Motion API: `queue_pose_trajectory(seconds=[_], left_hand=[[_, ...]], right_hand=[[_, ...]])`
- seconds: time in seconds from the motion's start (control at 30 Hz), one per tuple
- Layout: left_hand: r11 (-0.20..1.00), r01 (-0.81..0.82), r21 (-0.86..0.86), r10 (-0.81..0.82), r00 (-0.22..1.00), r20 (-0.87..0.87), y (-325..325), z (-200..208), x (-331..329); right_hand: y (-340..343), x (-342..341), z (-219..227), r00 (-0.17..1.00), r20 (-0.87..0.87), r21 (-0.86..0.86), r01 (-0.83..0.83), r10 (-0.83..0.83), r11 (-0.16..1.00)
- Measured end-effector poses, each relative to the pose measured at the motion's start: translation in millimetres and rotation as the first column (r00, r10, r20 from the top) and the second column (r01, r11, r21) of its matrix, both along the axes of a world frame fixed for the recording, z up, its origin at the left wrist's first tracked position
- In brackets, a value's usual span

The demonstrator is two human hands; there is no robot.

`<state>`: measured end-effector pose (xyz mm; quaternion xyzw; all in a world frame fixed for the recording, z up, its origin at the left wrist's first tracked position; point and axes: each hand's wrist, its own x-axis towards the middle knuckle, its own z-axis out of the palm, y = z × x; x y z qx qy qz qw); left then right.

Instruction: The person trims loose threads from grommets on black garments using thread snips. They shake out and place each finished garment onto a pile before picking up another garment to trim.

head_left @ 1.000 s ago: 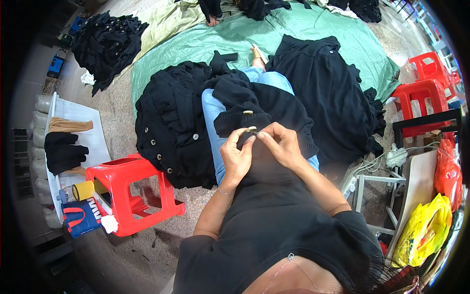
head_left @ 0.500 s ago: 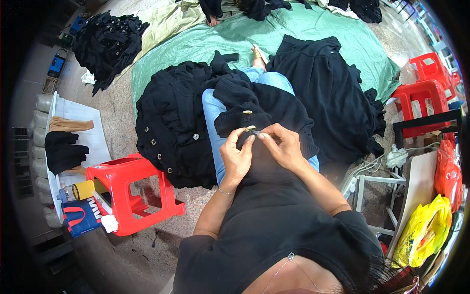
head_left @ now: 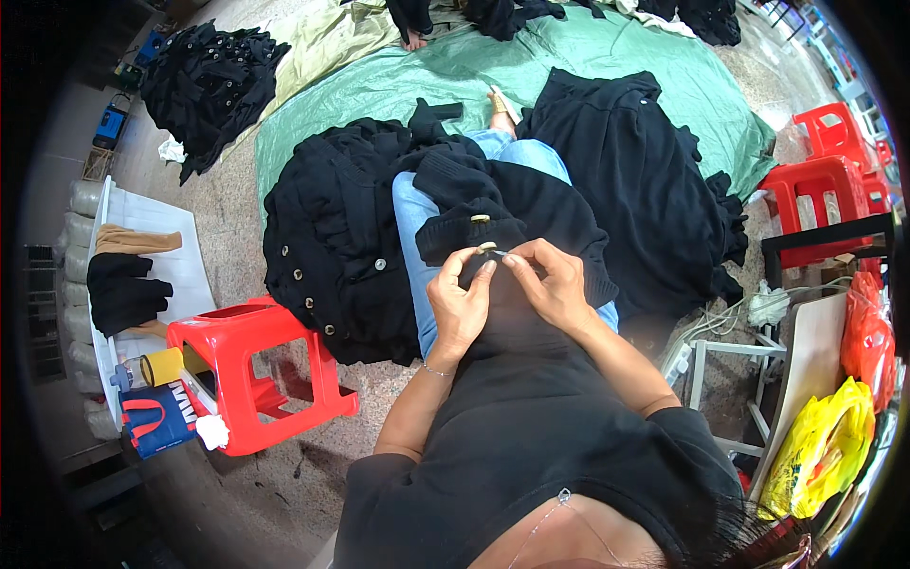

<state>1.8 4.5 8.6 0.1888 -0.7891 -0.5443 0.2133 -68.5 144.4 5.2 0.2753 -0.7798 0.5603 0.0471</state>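
Note:
A black knit garment (head_left: 542, 204) with pale round buttons lies across my lap over blue jeans. One button (head_left: 481, 218) sits on its ribbed edge. My left hand (head_left: 460, 308) pinches that edge, with a second button (head_left: 486, 247) at its fingertips. Close beside it, my right hand (head_left: 553, 289) has thumb and forefinger closed on a small thin thing; its exact kind is too small to make out. The fingertips of both hands nearly meet over the cloth.
Black buttoned garments (head_left: 332, 237) are heaped to my left, more black garments (head_left: 630, 180) to my right, on a green sheet (head_left: 379, 90). A red stool (head_left: 275, 370) stands at left, with a blue bag (head_left: 161, 422) nearby. Red stools (head_left: 820, 190) and a yellow bag (head_left: 823, 450) are at right.
My right fingertips have shifted very slightly to the right, and the thin thing between them shows a little more. My left hand and the garments have barely moved.

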Motion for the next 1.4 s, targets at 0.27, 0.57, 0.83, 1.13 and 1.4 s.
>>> queue_pose_trajectory(seconds=[0.27,0.57,0.83,1.13,1.4], left_hand=[[1.000,0.014,0.012,-0.014,1.000,-0.016,1,-1,-1],[0.998,0.036,0.043,-0.039,0.997,0.063,1,2,-1],[0.833,0.281,0.477,-0.325,0.946,0.010,-21,36,2],[0.872,0.362,0.331,-0.402,0.914,0.058,-33,75,-2],[0.889,0.215,0.405,-0.306,0.936,0.175,-25,-21,7]], right_hand=[[1,0,4,0.999,-0.033,0.057,-0.014,0.016,0.998],[-1,-6,-4,0.917,0.391,-0.250,0.031,0.071,0.968],[2,-33,35,0.982,0.168,-0.321,0.132,-0.081,0.938],[9,-43,59,0.941,0.335,-0.387,0.188,-0.052,0.903],[9,-54,-46,0.901,0.433,-0.083,0.069,-0.026,0.994]])
